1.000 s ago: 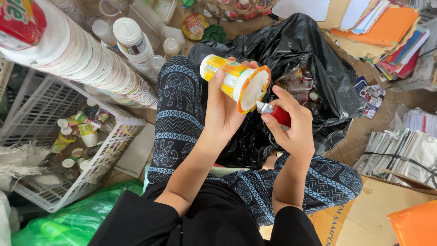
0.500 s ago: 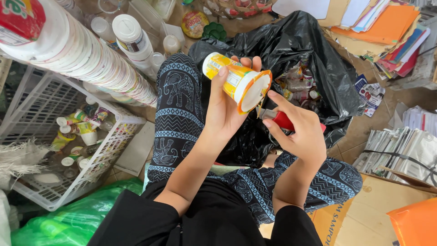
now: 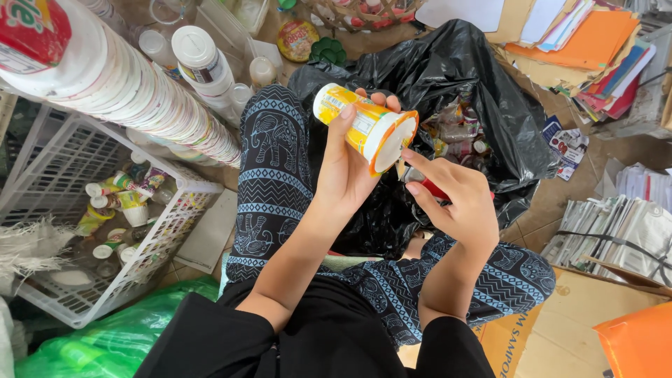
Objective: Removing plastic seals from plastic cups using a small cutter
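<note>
Two hands worked above a black bag (image 3: 476,77) of small bottles. The left hand (image 3: 350,164) had its fingers (image 3: 343,119) clenched around a yellow cup (image 3: 364,126), tilted with its white mouth toward the right hand (image 3: 458,203), whose fingers pinched a red-handled cutter (image 3: 427,185) just below the rim. Beyond the left fingers lay a long stack of cups (image 3: 133,91) and a white basket (image 3: 112,210).
</note>
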